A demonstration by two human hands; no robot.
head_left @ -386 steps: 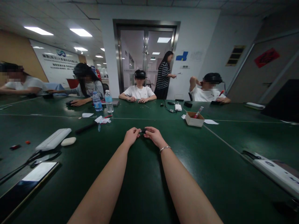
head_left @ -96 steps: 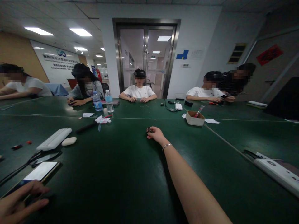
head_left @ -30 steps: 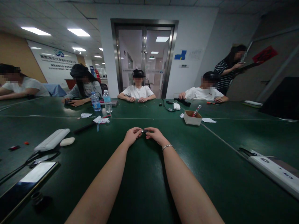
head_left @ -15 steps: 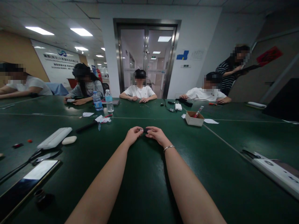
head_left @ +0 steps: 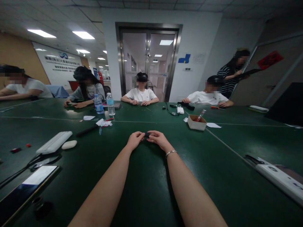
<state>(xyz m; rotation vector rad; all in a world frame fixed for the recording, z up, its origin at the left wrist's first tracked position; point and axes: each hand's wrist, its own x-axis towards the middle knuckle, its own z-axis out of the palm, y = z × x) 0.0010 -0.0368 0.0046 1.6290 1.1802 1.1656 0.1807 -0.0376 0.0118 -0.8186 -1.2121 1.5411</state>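
Note:
Both my arms stretch forward over the dark green table [head_left: 142, 176], and my hands meet near its middle. Between my fingertips is a small dark object [head_left: 147, 135], too small and too covered to name. My left hand [head_left: 135, 140] pinches its left end with thumb and fingers. From the other side, my right hand [head_left: 158, 139] grips its right end, the fingers curled around it. A silver bracelet [head_left: 171, 153] circles my right wrist. Most of the object's surface is hidden behind the fingers.
Left lie a phone [head_left: 28, 192], a white case [head_left: 54, 142], a white oval item [head_left: 69, 144] and a small dark jar [head_left: 39, 203]. Further off stand two water bottles [head_left: 110, 104] and a cardboard box [head_left: 197, 123]. A power strip [head_left: 279, 178] is at right. Several people sit opposite.
My hands keep their hold on the small dark object and hardly move. The whole view has shifted slightly, with things appearing a little lower.

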